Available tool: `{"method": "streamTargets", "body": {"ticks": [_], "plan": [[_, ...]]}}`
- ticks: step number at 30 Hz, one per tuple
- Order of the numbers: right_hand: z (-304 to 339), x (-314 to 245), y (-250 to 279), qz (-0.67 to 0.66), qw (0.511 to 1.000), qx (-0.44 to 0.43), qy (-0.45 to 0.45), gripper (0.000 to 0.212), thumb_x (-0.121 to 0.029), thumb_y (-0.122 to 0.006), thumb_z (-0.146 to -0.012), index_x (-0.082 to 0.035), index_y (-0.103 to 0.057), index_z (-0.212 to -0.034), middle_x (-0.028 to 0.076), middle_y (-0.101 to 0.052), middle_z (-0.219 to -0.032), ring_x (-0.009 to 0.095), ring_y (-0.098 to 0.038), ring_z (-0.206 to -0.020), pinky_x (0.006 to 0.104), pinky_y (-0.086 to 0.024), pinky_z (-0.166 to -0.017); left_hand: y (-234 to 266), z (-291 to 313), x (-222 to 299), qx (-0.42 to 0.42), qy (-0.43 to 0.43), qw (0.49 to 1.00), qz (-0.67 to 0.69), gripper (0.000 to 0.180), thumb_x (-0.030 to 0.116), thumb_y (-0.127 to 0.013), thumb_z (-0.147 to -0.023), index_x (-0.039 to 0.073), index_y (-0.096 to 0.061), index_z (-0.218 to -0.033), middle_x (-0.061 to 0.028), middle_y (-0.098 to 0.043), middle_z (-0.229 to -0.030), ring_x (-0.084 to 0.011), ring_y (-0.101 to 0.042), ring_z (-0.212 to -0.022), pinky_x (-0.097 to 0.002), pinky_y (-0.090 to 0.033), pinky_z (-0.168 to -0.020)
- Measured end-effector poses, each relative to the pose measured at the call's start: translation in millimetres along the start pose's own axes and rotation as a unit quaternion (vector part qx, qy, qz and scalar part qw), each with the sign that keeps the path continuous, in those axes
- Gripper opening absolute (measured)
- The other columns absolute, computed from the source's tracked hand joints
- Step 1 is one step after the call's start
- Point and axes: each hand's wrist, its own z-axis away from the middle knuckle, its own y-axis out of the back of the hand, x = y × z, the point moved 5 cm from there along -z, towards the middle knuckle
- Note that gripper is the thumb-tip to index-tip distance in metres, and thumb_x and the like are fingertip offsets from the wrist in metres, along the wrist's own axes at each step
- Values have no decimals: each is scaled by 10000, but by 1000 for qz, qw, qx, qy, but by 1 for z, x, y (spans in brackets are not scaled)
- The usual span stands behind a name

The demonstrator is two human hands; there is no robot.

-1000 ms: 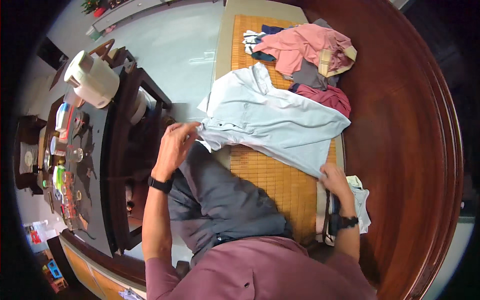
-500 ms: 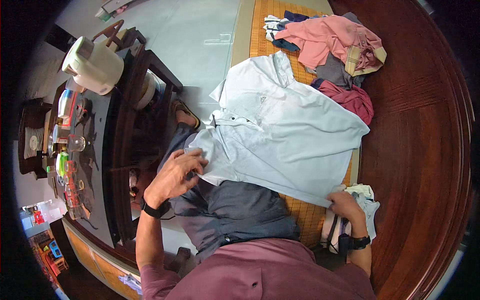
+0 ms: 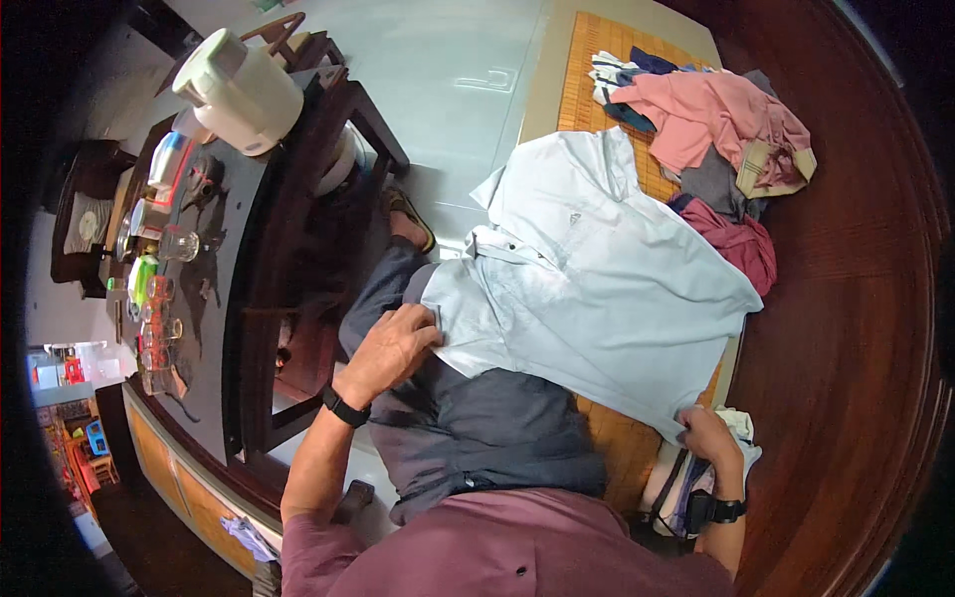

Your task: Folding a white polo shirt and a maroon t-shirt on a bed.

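Note:
A pale blue-grey polo shirt (image 3: pixel 617 279) lies spread over the bamboo-matted bench and partly across my thigh, its collar and buttons toward the left. My left hand (image 3: pixel 403 343) grips the edge of its near sleeve, fingers bent around the cloth. At the near right corner of the hem, my right hand (image 3: pixel 708 435) pinches the fabric. Fingertips of both hands are partly hidden by the cloth.
Beyond the shirt lies a heap of clothes: a pink garment (image 3: pixel 711 109), a maroon one (image 3: pixel 736 244) and others. Folded clothes (image 3: pixel 665 478) rest beside my right forearm. On the left, a dark table (image 3: pixel 234 289) bears a cream electric pot (image 3: pixel 244 95) and several glasses.
My left fingers have closed on the sleeve edge, which now lies flatter. The right hand keeps hold of the hem. The whole view has shifted, so the scene sits farther right.

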Motion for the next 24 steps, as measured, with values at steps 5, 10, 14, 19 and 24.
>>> {"method": "streamTargets", "body": {"ticks": [5,10,14,19,24], "plan": [[-3,6,8,-71,997,39,17,189,-37,-716,-834,12,-672,-1011,248,-706,-953,465,-676,-956,494,-521,-818,18,-1,-7,105,3,980,170,265,42,-728,-871,47,-656,-1126,-101,-657,-1241,-317,-612,-1228,-433,-482,-1055],[1,2,29,-80,992,87,37,219,-63,-701,-859,-25,-701,-1075,250,-715,-995,468,-677,-1008,521,-531,-861,10,-3,-20,110,106,913,377,223,-5,-664,-938,1,-636,-1159,-129,-716,-1109,-285,-698,-1035,-368,-536,-928],[12,-7,51,-75,984,159,11,217,-57,-699,-878,-22,-700,-1092,252,-716,-990,470,-678,-992,521,-534,-861,28,-5,-10,179,82,940,278,139,4,-681,-942,-20,-682,-1079,-131,-716,-1016,-277,-691,-918,-357,-533,-822],[15,1,55,-87,987,136,-12,200,-59,-695,-868,-10,-704,-1062,251,-717,-991,466,-680,-991,522,-526,-860,45,-4,4,200,60,951,230,145,59,-762,-897,-6,-716,-1019,-133,-720,-1006,-318,-709,-965,-380,-541,-881],[12,-1,42,-71,997,31,-6,164,-19,-659,-818,-1,-704,-974,248,-711,-968,460,-672,-1006,519,-510,-874,32,10,7,125,51,971,197,168,116,-794,-888,7,-735,-1001,-136,-712,-1027,-325,-702,-1002,-403,-552,-862]]}}
